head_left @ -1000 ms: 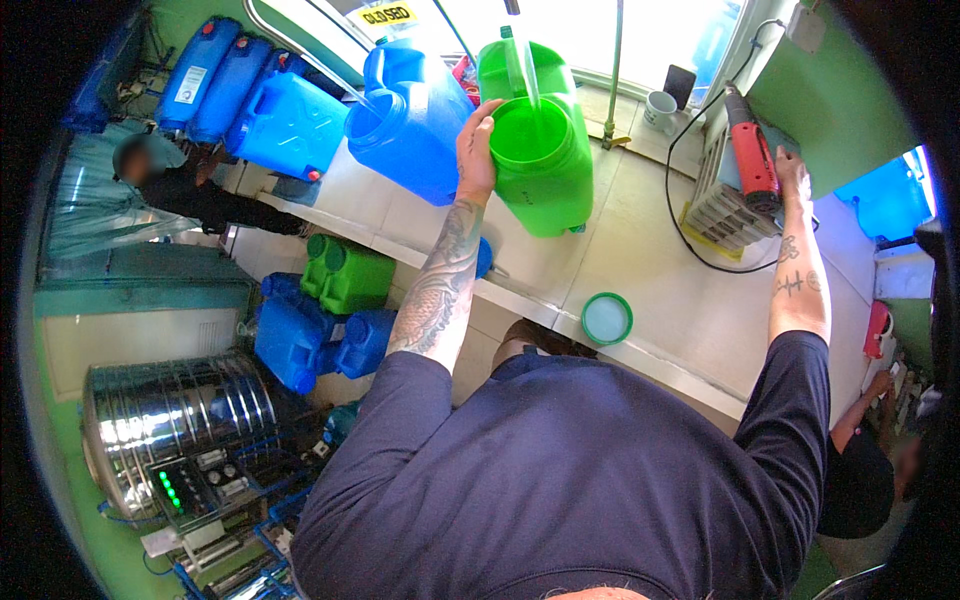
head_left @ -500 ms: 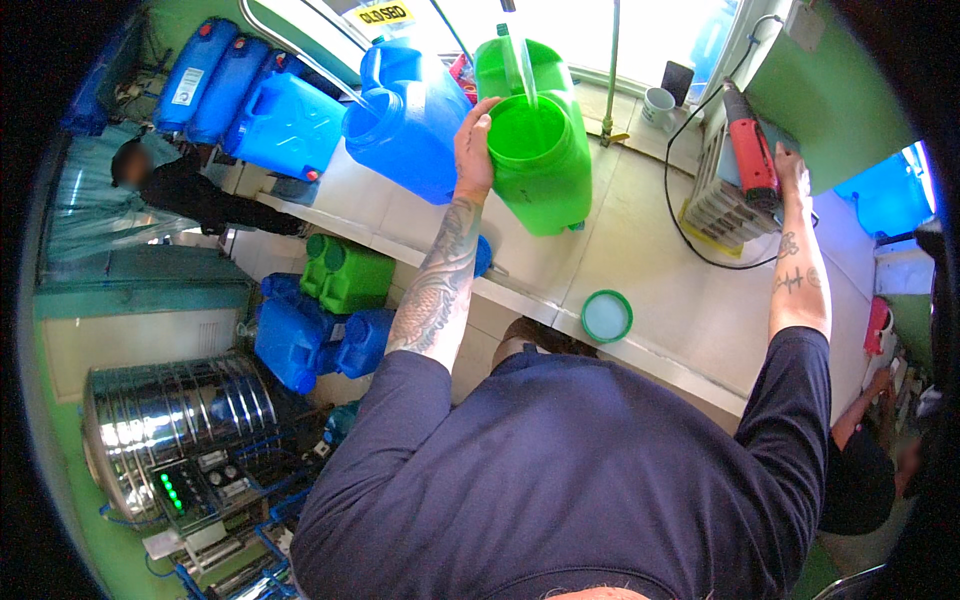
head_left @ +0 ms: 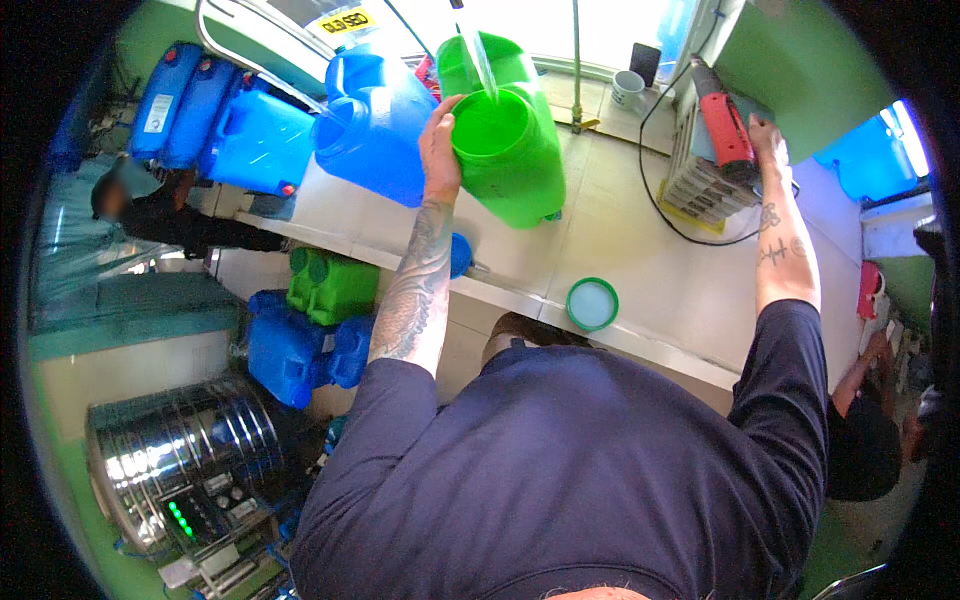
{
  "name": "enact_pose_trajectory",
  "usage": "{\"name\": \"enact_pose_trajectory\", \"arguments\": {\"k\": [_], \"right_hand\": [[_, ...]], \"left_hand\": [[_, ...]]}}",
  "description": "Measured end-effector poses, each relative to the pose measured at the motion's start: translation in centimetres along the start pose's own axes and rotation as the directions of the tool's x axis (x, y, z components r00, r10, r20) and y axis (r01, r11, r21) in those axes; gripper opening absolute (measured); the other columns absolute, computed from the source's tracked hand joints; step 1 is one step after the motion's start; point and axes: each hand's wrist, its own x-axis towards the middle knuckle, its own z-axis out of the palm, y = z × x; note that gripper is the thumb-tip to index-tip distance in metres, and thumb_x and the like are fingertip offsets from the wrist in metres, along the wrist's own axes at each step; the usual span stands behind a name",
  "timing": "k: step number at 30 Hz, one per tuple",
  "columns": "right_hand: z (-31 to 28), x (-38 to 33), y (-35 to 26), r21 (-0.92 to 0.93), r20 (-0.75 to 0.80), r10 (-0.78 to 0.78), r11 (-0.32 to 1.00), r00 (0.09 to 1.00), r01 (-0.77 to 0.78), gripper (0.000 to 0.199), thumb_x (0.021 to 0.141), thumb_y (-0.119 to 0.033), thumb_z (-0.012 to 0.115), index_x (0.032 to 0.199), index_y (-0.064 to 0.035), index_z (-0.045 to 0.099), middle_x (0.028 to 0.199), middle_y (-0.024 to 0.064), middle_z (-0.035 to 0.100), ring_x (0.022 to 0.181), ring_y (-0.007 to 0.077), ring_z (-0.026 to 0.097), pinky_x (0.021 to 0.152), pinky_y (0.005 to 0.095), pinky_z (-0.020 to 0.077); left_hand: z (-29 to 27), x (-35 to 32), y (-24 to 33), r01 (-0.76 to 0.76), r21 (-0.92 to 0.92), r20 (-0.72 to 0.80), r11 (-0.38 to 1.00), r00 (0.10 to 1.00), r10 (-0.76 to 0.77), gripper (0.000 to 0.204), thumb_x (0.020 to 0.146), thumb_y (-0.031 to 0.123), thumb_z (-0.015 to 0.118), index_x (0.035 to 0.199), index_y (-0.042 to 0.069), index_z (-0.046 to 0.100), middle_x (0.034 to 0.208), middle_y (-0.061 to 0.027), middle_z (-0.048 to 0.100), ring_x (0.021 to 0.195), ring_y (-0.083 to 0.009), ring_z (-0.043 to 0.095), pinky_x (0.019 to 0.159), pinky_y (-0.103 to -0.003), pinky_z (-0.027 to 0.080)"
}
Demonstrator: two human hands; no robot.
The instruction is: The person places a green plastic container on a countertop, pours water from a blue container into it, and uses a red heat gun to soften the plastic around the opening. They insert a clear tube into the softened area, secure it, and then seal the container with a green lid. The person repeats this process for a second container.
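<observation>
L hand, grip loosely open, rests vs. L rim of the green jug, far-mid on the bench, R hand is at the red heat gun (hold: can't tell), & w/ a clear tube or stream into the mouth it's prob. mid-fill, next move calling for a steady jug.

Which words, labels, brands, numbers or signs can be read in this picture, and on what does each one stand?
Yellow sign near the window: bold dark letters; I do not copy their wording.
White label on a blue jug: too small to read.
Mug: dark marks, too blurred to read.
</observation>
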Motion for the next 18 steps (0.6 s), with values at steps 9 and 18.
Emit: {"name": "enact_pose_trajectory", "arguments": {"k": [9, 18], "right_hand": [[-0.9, -1.5, -0.4, 0.028, 0.016, 0.012, 1.0, 1.0, -0.013, 0.063, 0.092, -0.062, 0.045, 0.13, -0.0175, 0.066, 0.137, 0.0183, 0.061, 0.128, 0.0395, 0.056, 0.106, 0.0501, 0.044], [-0.9, -1.7, -0.4, 0.065, 0.009, -0.011, 0.998, 1.0, 0.011, 0.066, 0.092, -0.06, 0.044, 0.133, -0.012, 0.063, 0.139, 0.0199, 0.058, 0.129, 0.0411, 0.054, 0.108, 0.0498, 0.0424]], "left_hand": [[0.2, 0.0, 0.3, 0.036, -0.069, 0.009, 0.997, 0.999, -0.035, 0.042, 0.101, 0.019, 0.042, 0.129, -0.005, 0.06, 0.122, -0.0126, 0.065, 0.109, -0.0177, 0.061, 0.096, -0.03, 0.048], [0.3, 0.0, 0.3, 0.01, -0.026, 0.008, 1.0, 1.0, -0.009, 0.044, 0.1, 0.023, 0.042, 0.129, -0.005, 0.06, 0.124, -0.0133, 0.064, 0.111, -0.0194, 0.06, 0.097, -0.031, 0.047]]}}
